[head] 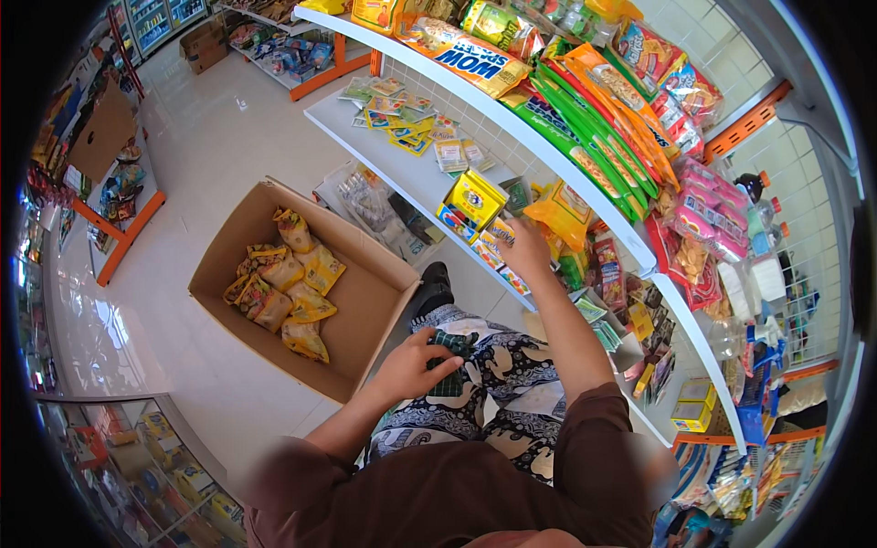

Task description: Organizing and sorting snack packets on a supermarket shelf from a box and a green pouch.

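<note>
My left hand (419, 364) rests over my lap, its fingers around a crumpled dark green checked cloth (449, 366). My right hand (526, 248) reaches to the shelf, fingers on a small orange-and-white box (503, 233); part of the grip is hidden. Similar small boxes (488, 251) line the shelf's front edge below that hand. Just left of it stand yellow boxes (474, 197), with a blue-and-red one (456, 220) in front. To its right lies an orange-yellow plastic packet (563, 211).
An open cardboard box (363, 335) on the floor to my left holds several yellow packets (281, 270). Spaghetti packs (575, 130) fill the upper shelf (425, 61), which overhangs the lower one. Sachets (404, 116) lie farther along. A glass case (137, 466) stands at lower left.
</note>
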Motion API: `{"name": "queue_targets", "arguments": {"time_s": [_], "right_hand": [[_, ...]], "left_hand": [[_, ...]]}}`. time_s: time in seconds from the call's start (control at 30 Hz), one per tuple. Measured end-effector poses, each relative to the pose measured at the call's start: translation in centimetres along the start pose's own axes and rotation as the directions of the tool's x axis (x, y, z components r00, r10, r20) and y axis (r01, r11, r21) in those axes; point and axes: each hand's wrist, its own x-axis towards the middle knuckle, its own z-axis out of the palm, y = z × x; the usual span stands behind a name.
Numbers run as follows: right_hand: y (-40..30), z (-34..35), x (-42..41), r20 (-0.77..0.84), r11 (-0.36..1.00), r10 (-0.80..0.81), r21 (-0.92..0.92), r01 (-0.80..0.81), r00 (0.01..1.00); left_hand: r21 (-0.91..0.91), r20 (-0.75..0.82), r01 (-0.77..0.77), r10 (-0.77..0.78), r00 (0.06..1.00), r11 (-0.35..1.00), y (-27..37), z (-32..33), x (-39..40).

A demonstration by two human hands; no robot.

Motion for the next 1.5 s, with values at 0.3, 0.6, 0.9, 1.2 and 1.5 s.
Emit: {"name": "queue_targets", "arguments": {"time_s": [0.3, 0.6, 0.9, 1.2, 1.5], "right_hand": [[1.3, 3.6, 0.5, -0.141, 0.987, -0.03, -0.159, 0.007, 0.99], [-2.1, 1.4, -4.3, -0.333, 0.938, -0.194, 0.213, 0.274, 0.923], [0.6, -0.5, -7.8, 0.469, -0.363, 0.148, 0.844, -0.394, 0.87], [0.2, -4.1, -11.1, 0.444, -0.106, 0.058, 0.893, -0.437, 0.894], [-2.1, -3.8, -25.5, 0.266, 0.303, 0.012, 0.918, -0.257, 0.964]], "left_hand": [[-0.001, 0.029, 0.005, -0.005, 1.0, 1.0, 0.3, 0.0, 0.2], [0.007, 0.063, -0.023, 0.022, 0.998, 1.0, 1.4, 0.6, -0.6], [-0.105, 0.142, -0.07, 0.084, 0.986, 0.992, 1.0, 2.3, 1.6], [-0.135, 0.178, -0.081, 0.104, 0.979, 0.988, 3.2, 3.9, 5.3], [-0.776, 0.029, 0.091, -0.108, 0.994, 0.625, 0.8, 8.5, 0.2]]}}
